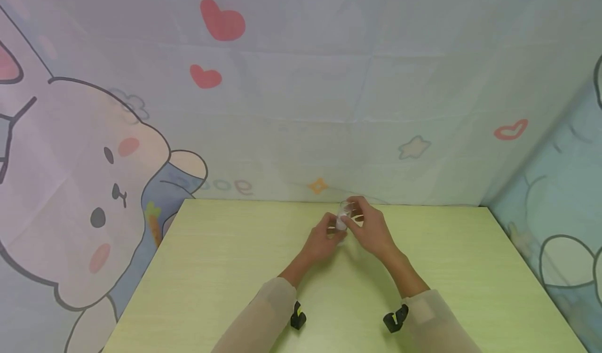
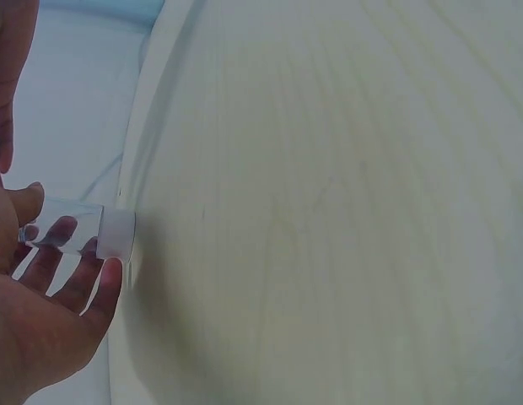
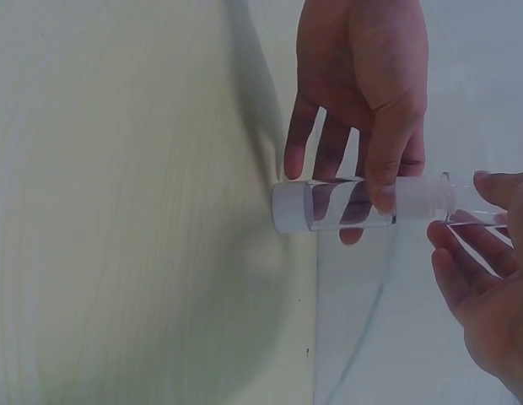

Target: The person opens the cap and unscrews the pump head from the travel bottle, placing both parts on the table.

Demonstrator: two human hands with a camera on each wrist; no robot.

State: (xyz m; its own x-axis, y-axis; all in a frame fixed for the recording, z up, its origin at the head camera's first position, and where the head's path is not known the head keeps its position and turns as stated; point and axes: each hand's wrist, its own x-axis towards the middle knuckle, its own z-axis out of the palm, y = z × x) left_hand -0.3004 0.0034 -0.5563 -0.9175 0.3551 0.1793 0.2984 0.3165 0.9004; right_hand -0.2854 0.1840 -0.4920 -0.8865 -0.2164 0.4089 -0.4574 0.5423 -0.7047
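A small clear bottle (image 1: pixel 342 223) stands upright between the two hands over the far part of the table. It has a white base (image 3: pixel 291 207), a see-through body, a whitish collar (image 3: pixel 418 197) and a clear cap (image 3: pixel 466 202) at the top. My left hand (image 1: pixel 322 243) grips the body low down, its thumb on one side and fingers behind. Higher up, my right hand (image 1: pixel 373 231) pinches the clear cap between thumb and fingers. In the left wrist view the white base (image 2: pixel 116 234) shows close to the tabletop.
The pale yellow-green table (image 1: pixel 226 248) reaches back to a hanging cloth (image 1: pixel 301 91) printed with hearts, and a big cartoon rabbit (image 1: pixel 94 196) at left. A black wrist mount (image 1: pixel 298 316) sits by the left sleeve, another mount (image 1: pixel 396 318) by the right.
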